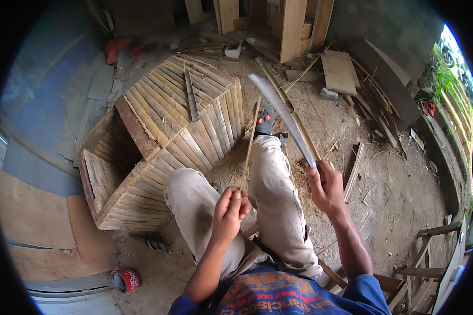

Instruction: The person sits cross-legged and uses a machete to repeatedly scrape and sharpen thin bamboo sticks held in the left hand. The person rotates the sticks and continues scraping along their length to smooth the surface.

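My left hand (229, 211) is closed around the lower end of a thin bamboo strip (252, 137), which stands up in front of my knees. In my right hand (326, 186) is the grip of a long machete (286, 116); its pale blade points up and to the left, slightly smeared by motion. The blade is apart from the strip. Left of my knees is a large boxy piece (180, 100) covered in split bamboo slats, with an open compartment at its near left side. A loose dark slat (191, 95) lies on its top.
A long bamboo piece (278, 86) lies on the dirt floor behind the blade. Boards (339, 72) and scrap wood are piled at the far right. A red can (126, 280) stands at lower left, and a wooden frame (424, 262) at lower right.
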### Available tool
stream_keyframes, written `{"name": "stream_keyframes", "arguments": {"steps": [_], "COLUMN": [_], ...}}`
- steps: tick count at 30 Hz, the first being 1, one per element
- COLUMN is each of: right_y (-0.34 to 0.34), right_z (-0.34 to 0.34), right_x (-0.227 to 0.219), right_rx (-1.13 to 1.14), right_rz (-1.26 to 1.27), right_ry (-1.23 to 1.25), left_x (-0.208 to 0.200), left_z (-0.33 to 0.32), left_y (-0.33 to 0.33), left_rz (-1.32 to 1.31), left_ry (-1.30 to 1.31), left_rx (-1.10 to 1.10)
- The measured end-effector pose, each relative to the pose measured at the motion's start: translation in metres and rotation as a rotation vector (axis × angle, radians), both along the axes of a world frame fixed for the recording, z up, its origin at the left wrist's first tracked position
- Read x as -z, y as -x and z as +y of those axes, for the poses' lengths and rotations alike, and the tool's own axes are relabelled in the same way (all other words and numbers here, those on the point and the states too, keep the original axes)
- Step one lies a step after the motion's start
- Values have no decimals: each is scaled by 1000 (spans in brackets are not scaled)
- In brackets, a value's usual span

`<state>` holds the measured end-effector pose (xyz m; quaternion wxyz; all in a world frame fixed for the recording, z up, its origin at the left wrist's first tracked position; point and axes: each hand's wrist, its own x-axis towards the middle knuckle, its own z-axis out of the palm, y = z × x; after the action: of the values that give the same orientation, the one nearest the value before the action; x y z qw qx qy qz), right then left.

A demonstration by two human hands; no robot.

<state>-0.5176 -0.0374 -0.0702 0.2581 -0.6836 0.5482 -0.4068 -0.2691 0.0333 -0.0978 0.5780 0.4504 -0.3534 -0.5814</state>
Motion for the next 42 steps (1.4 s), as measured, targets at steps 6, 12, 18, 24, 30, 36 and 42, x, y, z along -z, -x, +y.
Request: {"name": "stream_keyframes", "arguments": {"steps": [6,12,18,24,30,36,42], "right_y": [-10,-16,-5,27,15,5,48], "right_z": [6,12,6,-23,0,9,-26], "right_x": [-8,12,43,51,37,27,9], "right_rx": [-58,-173,-207,12,-126,-168,175], "right_rz": [99,394,535,371,196,333,-301], "right_ry": [-137,-144,-90,-338,-159,-28,-383], "left_x": [-1,18,41,30,24,0,-4], "left_z": [-26,-34,-23,52,33,10,33], "left_y": [19,44,56,10,8,32,21], "left_rz": [19,-710,-855,-844,-812,-700,-666], "left_ry": [-120,213,139,99,25,206,188], "left_rx": [76,-111,-53,26,-26,-36,-101]}}
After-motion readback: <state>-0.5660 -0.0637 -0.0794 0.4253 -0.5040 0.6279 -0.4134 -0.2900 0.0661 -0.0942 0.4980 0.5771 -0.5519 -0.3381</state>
